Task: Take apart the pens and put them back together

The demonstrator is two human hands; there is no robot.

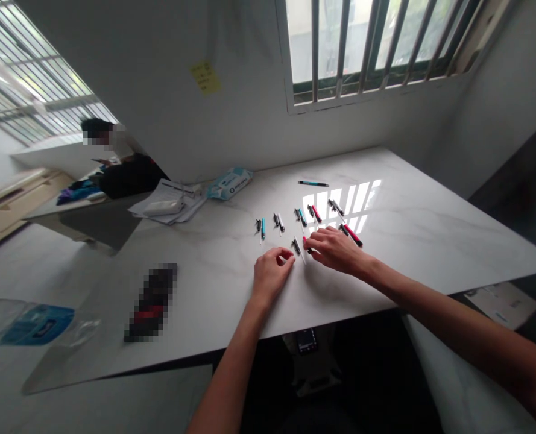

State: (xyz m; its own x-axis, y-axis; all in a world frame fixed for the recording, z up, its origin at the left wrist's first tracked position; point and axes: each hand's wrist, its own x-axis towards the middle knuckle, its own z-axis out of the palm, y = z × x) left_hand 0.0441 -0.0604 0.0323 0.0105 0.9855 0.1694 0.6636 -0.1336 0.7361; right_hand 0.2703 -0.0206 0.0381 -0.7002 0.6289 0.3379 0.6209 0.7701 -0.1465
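Both my hands rest on a white marble table (412, 241) among several pen parts. My left hand (271, 272) has its fingers curled, fingertips pinched near a thin white refill (301, 254) and a black pen piece (296, 245). My right hand (337, 248) lies just to the right, fingers closed over a red pen piece (305, 243). Behind the hands lies a row of pen parts: a blue one (263, 228), a white one (280, 222), another blue one (302, 217), a red one (316, 213). A red pen (353, 234) sits by my right hand.
A whole teal pen (313, 183) lies farther back. A wipes packet (229, 182) and papers (168, 202) sit at the back left, a blurred dark object (152, 300) at the front left. A plastic bottle (32, 323) is at the left edge. A person (118, 163) sits beyond.
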